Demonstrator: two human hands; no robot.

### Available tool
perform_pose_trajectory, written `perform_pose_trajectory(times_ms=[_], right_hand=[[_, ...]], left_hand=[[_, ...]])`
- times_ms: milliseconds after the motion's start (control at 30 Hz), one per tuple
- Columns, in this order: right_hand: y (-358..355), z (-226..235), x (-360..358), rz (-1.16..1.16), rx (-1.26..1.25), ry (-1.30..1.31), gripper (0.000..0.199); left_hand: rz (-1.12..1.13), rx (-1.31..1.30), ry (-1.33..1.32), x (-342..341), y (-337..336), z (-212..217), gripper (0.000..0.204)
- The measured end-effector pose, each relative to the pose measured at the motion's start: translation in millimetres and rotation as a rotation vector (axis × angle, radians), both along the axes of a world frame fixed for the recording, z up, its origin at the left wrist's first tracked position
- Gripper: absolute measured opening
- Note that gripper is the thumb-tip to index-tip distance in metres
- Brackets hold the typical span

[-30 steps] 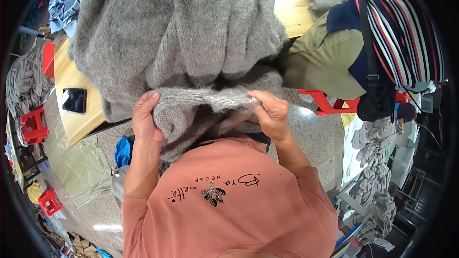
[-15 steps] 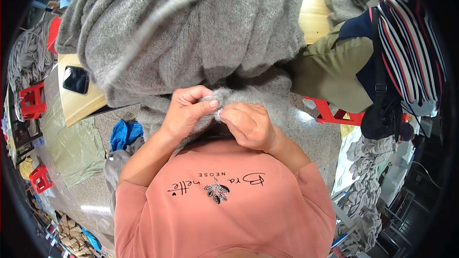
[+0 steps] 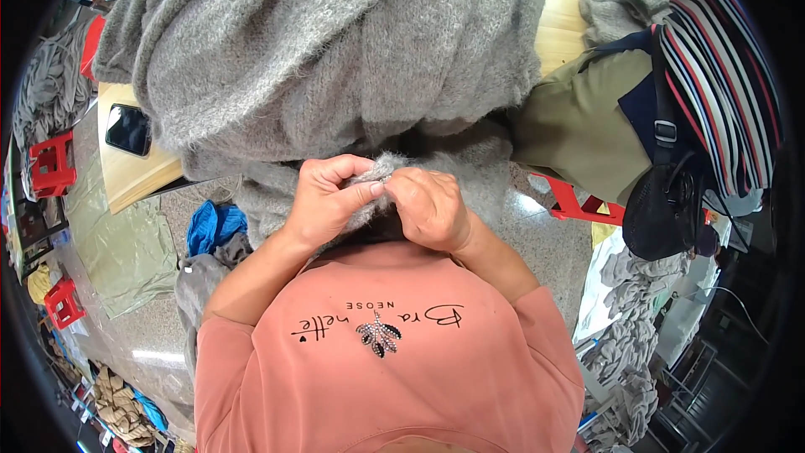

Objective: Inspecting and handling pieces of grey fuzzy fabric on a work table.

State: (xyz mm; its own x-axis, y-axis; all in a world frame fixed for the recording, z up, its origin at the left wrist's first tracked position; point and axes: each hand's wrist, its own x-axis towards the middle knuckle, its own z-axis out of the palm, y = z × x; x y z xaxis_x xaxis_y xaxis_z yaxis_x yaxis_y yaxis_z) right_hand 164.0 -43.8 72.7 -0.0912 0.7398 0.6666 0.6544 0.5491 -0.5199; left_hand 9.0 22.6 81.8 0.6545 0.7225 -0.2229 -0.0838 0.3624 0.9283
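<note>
In front of the coral shirt, the left hand and right hand meet, elbows bent outward and forearms slanting inward. The left thumb and fingers pinch an edge of the grey knit; the right hand, curled with knuckles up, closes on that edge too, its fingertips mostly hidden. The knit lies heaped over the table and hangs down past its near side to the hands. On the left, the table's bare corner carries a phone, just beside the heap. Speckled floor shows right of the hands, bounded by a red stool and a co-worker's olive trousers. A blue cloth lies beyond the left forearm.
</note>
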Motion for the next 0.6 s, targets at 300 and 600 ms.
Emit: perform_pose_trajectory(times_ms=[300,600], right_hand=[[12,1,11,0.164,-0.341,0.361,0.015],[10,-6,17,0.246,-0.724,0.542,0.011]], left_hand=[[-0.006,0.397,0.125,-4,1,-4,0.011],[0.051,0.673,0.163,-2,-3,-5,0.016]])
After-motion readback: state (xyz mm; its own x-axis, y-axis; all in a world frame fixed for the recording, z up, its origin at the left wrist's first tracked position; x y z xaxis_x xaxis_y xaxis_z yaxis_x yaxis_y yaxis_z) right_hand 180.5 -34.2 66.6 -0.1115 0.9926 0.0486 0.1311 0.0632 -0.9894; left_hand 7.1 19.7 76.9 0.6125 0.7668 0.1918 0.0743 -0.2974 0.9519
